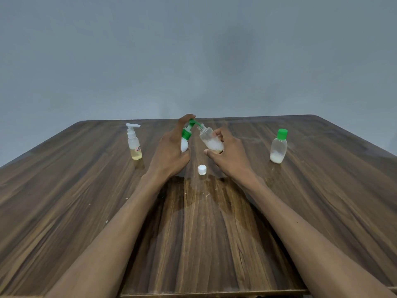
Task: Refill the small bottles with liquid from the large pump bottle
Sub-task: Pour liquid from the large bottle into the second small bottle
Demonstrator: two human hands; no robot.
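My left hand (pixel 169 149) grips the white pump bottle with the green pump head (pixel 186 134), a finger resting on top of the pump. Its green nozzle points into the open neck of a small clear bottle (pixel 209 138), which is tilted toward the pump and holds some white liquid. My right hand (pixel 227 155) holds that small bottle. A white cap (pixel 202 169) lies on the wooden table (pixel 86 201) in front of both hands.
A small clear pump bottle with yellowish liquid (pixel 134 143) stands to the left. A small bottle with a green cap and white liquid (pixel 278 147) stands to the right. A grey wall rises behind the table's far edge.
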